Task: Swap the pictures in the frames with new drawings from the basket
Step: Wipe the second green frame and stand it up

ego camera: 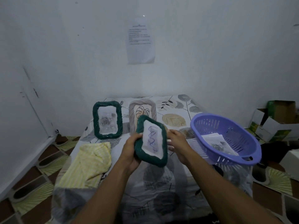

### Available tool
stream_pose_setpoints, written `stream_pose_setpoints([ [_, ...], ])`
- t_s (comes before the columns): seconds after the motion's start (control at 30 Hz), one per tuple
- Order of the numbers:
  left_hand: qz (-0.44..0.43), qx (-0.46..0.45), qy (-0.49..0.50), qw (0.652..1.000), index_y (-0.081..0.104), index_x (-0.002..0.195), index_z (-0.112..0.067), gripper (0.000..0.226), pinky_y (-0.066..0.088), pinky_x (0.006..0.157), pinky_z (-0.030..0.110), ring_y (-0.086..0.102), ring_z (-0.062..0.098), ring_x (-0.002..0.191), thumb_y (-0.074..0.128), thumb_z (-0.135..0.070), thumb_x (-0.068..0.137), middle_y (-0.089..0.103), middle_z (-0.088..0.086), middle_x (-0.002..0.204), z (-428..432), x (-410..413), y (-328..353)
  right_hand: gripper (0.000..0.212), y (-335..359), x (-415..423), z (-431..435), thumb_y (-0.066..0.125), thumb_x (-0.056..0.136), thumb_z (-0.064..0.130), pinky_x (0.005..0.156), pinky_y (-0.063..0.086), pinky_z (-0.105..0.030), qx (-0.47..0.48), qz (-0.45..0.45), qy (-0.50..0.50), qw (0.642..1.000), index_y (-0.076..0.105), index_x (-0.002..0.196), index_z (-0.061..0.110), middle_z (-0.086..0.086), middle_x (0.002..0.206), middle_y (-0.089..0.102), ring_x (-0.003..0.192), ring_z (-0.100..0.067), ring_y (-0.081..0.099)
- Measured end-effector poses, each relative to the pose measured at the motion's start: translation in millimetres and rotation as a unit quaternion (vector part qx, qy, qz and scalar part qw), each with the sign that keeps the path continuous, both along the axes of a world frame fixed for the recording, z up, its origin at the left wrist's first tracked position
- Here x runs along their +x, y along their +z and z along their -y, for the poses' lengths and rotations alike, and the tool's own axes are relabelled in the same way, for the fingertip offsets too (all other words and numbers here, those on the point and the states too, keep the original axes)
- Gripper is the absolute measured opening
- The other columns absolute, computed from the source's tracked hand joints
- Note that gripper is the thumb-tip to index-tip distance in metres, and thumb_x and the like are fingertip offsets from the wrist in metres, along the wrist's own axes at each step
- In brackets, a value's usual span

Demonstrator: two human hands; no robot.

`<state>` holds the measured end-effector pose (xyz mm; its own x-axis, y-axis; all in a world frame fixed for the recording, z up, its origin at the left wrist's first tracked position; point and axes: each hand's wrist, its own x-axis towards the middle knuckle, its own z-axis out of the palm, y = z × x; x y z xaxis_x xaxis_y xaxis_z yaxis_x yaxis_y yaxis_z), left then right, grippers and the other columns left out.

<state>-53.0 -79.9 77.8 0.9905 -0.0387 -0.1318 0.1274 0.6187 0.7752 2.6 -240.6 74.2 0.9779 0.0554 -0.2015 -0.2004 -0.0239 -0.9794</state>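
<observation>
The left grip [131, 149] curls round the left edge of a tilted dark green frame [140, 152] that holds a blue squiggle drawing [152, 139]. The right grip [176, 143] meets its right edge; I cannot tell whether it clasps. On the surface [161, 183], a yellow cloth [87, 165] lies left of that frame and the purple basket [210, 126] of papers [218, 141] sits right. A rose-picture frame [97, 120] and a beige frame [132, 113] stand behind it.

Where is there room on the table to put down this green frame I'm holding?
Biggest bare patch: the near tablecloth between the yellow cloth and the purple basket. A smaller one lies at the back right, behind the basket. The back left is crowded: the standing green frame and the beige frame sit side by side.
</observation>
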Motion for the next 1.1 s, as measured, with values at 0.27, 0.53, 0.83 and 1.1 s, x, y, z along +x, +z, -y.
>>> stream_pose_setpoints([
  [0.27,0.026,0.181,0.057,0.981,0.063,0.118,-0.008,0.029,0.052,0.075,0.033,0.067,0.025,0.096,0.043,-0.014,0.099,0.069,0.015,0.113,-30.9,-13.9,-14.3,0.030,1.3,-13.8,-15.9,0.053,0.097,0.010,0.076,0.056,-0.036,0.152,0.002,0.018,0.988,0.060,0.126,0.012,-0.007,0.108,0.071,0.095,-0.026,0.067],
  [0.53,-0.028,0.824,0.145,0.547,0.062,0.107,-0.009,0.053,0.047,0.083,0.036,0.057,0.029,0.105,0.061,-0.056,0.081,0.064,0.012,0.114,-133.8,-10.2,-58.4,0.027,-13.8,-12.8,-24.1,0.056,0.096,0.014,0.069,0.055,-0.035,0.095,0.001,0.009,0.995,0.062,0.122,0.013,-0.012,0.104,0.072,0.088,-0.030,0.068],
  [0.83,-0.013,0.785,0.185,0.591,0.059,0.082,-0.004,0.029,0.042,0.070,0.037,0.060,0.035,0.094,0.043,-0.024,0.095,0.062,0.017,0.094,-133.9,-11.1,-77.1,0.029,-21.6,-12.7,-33.1,0.054,0.098,0.013,0.069,0.056,-0.036,0.090,0.002,0.027,0.996,0.061,0.126,0.014,-0.007,0.100,0.073,0.087,-0.029,0.070],
  [1.1,-0.056,0.820,0.144,0.551,0.058,0.118,0.000,0.035,0.038,0.097,0.039,0.045,0.031,0.121,0.043,-0.024,0.098,0.047,0.020,0.136,-126.9,-4.1,-84.8,0.029,-24.5,-11.7,-30.0,0.054,0.097,0.013,0.072,0.056,-0.039,0.085,0.003,0.019,0.996,0.062,0.125,0.017,-0.008,0.101,0.073,0.089,-0.031,0.070],
])
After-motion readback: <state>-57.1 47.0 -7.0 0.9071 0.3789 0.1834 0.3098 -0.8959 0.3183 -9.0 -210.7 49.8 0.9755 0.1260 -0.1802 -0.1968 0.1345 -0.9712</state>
